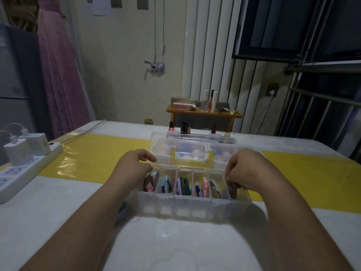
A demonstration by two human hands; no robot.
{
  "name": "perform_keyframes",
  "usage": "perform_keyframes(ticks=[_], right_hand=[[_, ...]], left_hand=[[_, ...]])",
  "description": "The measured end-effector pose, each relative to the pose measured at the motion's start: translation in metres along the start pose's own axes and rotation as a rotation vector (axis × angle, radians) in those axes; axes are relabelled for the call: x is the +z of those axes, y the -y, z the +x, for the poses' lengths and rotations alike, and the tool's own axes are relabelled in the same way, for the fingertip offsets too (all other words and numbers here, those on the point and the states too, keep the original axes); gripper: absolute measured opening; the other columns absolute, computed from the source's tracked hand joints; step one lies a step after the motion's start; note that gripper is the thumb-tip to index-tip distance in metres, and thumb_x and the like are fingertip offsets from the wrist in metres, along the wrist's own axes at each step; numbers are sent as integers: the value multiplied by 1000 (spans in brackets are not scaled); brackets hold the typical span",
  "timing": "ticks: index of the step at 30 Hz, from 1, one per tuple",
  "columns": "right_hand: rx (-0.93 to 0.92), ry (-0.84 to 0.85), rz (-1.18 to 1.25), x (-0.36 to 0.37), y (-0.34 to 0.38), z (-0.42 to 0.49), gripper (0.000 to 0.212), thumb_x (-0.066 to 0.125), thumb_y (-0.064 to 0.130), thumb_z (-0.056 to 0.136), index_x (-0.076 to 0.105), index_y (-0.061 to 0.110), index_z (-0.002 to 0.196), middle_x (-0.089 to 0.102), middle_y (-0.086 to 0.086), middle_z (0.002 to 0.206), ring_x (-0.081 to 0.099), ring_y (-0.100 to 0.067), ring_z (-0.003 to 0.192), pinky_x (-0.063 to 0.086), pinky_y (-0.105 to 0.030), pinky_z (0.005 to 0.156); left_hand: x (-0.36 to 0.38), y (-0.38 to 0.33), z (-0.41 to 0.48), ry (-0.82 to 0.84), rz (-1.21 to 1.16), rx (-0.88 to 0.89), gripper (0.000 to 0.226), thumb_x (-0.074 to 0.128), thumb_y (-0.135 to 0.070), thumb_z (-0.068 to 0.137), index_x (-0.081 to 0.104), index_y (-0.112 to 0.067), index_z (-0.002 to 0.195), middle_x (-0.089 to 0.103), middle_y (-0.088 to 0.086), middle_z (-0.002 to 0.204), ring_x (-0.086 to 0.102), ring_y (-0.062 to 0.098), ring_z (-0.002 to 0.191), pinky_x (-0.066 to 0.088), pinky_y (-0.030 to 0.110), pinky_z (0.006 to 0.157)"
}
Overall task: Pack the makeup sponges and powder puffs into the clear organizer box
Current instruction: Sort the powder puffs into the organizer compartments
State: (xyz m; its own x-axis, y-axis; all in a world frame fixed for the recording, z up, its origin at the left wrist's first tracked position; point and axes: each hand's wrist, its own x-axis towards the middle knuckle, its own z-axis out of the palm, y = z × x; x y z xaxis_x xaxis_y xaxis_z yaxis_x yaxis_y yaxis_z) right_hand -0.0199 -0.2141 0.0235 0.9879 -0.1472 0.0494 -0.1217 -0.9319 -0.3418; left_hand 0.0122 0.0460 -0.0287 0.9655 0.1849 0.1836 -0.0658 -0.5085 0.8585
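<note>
The clear organizer box (195,204) stands on the table in front of me. Its lid (195,145) with a yellow handle (191,163) is raised. Several coloured powder puffs (183,184) stand on edge in the front compartments. Pink and blue makeup sponges (187,153) show through the lid. My left hand (134,165) is at the box's left end, its curled fingertips pinching the lid's front left corner. My right hand (246,171) reaches down into the rightmost compartment and pinches a brown puff (232,190).
A white power strip (21,171) with chargers lies at the table's left edge. Lipsticks and small bottles (183,128) stand just behind the box. A small wooden stand (203,113) with cosmetics sits beyond the table. A yellow band (97,159) crosses the tabletop.
</note>
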Motion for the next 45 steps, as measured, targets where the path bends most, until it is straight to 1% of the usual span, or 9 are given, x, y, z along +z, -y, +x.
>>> perform_keyframes(ticks=[6, 11, 16, 20, 24, 31, 35, 41, 45], right_hand=[[87, 7, -5, -8, 5, -2, 17, 74, 3, 60, 77, 16, 70, 71, -5, 79, 67, -25, 78, 61, -40, 76], [139, 17, -56, -13, 8, -2, 30, 75, -5, 53, 75, 11, 78, 71, -9, 84, 67, -28, 81, 61, -41, 78], [51, 30, -81, 1, 0, 2, 16, 64, 11, 78, 75, 18, 86, 70, -2, 86, 65, -21, 84, 59, -35, 80], [37, 19, -74, 1, -1, 1, 12, 65, 18, 78, 75, 22, 83, 71, 1, 83, 66, -17, 80, 60, -34, 77], [24, 19, -36, -1, 1, -1, 13, 64, 13, 78, 76, 20, 80, 71, 0, 81, 67, -18, 77, 61, -36, 76], [-75, -78, 68, 4, 11, -6, 14, 60, 16, 86, 71, 23, 82, 67, 2, 78, 63, -15, 76, 60, -37, 75], [-178, -111, 171, 15, 18, -10, 11, 59, 22, 91, 67, 25, 87, 65, 4, 80, 61, -11, 76, 57, -33, 74], [-293, -90, 224, 28, 22, -12, 13, 58, 26, 96, 67, 29, 105, 65, 7, 99, 60, -7, 84, 55, -26, 80], [-310, -68, 246, 29, 21, -10, 20, 59, 28, 96, 66, 30, 114, 62, 9, 105, 59, -6, 85, 55, -25, 78]], left_hand=[[1, 0, 0, 1, 11, 2, 25, 62, 0, 84, 70, -25, 83, 60, 3, 106, 58, 20, 76, 42, 28, 58], [0, 0, 1, 2, 5, -2, 27, 62, 1, 83, 70, -25, 81, 61, 4, 108, 58, 19, 77, 42, 28, 59], [0, 1, 1, 3, 4, -4, 27, 63, 1, 83, 70, -25, 81, 61, 4, 108, 58, 20, 80, 42, 29, 60], [-1, 0, 0, 4, -1, -7, 24, 64, 0, 83, 70, -23, 83, 61, 4, 107, 58, 19, 78, 43, 29, 61], [-4, -1, 0, 10, -30, -20, 23, 62, 2, 84, 71, -19, 85, 63, 4, 102, 56, 25, 67, 43, 30, 61], [-9, 0, 2, 10, -76, -21, 21, 62, 3, 83, 70, -16, 81, 68, 18, 90, 55, 25, 67, 43, 34, 61], [-9, -1, 0, 8, -57, -9, 20, 61, 3, 84, 70, -14, 82, 68, 12, 90, 53, 24, 63, 43, 33, 60], [-9, -3, -4, 12, -11, -6, 20, 60, 2, 85, 69, -16, 85, 66, -3, 92, 52, 21, 59, 41, 28, 58], [-19, -9, -1, 90, 12, -9, 26, 58, 3, 85, 69, -20, 88, 69, -2, 100, 58, 13, 72, 44, 26, 61]])
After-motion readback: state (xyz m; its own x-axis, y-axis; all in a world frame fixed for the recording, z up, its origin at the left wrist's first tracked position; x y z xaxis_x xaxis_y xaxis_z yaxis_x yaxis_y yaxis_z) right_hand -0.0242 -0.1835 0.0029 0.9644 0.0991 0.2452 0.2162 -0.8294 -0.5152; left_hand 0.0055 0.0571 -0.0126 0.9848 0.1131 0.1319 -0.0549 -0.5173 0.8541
